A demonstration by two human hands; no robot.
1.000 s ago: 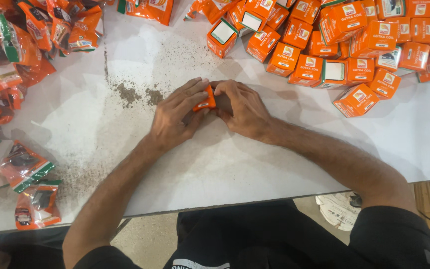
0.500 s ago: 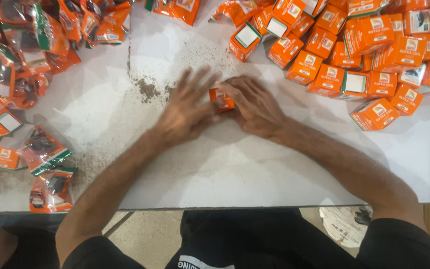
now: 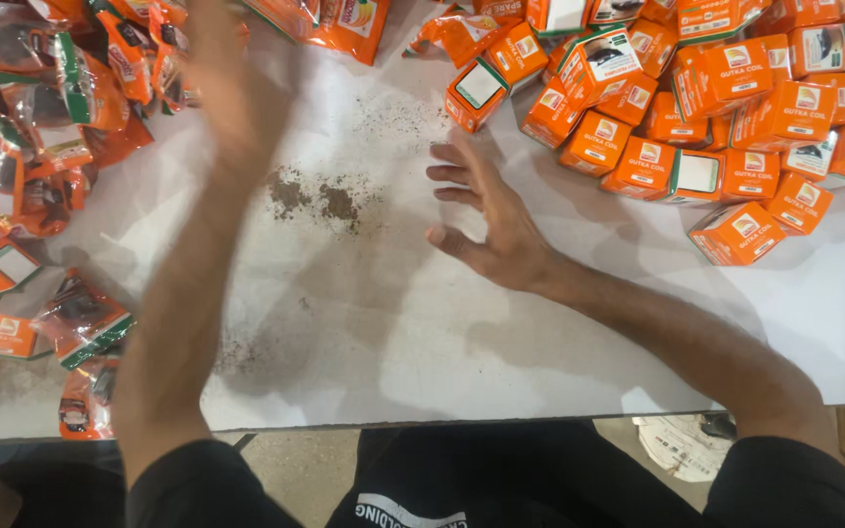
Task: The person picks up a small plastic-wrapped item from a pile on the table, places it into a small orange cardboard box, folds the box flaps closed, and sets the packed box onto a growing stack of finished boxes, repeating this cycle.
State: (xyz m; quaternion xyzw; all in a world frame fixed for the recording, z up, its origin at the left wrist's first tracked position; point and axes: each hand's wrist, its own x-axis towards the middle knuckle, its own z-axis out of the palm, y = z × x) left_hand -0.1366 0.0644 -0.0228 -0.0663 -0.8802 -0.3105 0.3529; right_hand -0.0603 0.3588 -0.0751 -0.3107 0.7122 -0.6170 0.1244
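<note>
The right hand (image 3: 486, 210) lies low over the white table (image 3: 501, 342), palm down and fingers spread wide, holding nothing; its fingertips point at the nearest small orange box (image 3: 478, 94), which lies just beyond them with its pale window face up. That box sits at the near edge of a heap of orange boxes (image 3: 726, 108) filling the far right of the table, more than twenty of them, all closed, tumbled on different sides and touching one another. The left hand (image 3: 232, 83) is raised toward the far left and blurred, so whether it grips anything cannot be told. Beside it, along the left edge, lies a loose pile of orange plastic pouches (image 3: 46, 147), over a dozen, each showing dark contents through a clear panel. Between the hands a patch of dark crumbs (image 3: 315, 196) is scattered on the table
</note>
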